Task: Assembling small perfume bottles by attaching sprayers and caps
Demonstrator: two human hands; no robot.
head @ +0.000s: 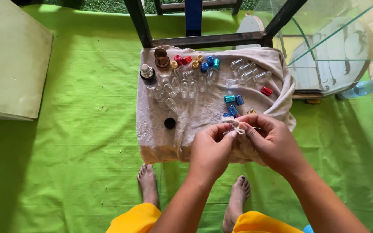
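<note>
While our left hand [210, 149] and right hand [269, 142] pinch a small clear vial [237, 128] between their fingertips, just above the near edge of the beige towel [186, 112], we judge a slip to be the risk. Dropped, the vial could roll off onto the green mat [78, 142] or knock into the blue caps [234, 103] close by.

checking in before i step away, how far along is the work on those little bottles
Done, by the look of it: some small glass vials already carry coloured caps. In hand: both hands, left hand and right hand, pinch a small pale piece over the beige towel. Left: clear uncapped vials, loose blue caps, a red cap and a black lid.
</note>
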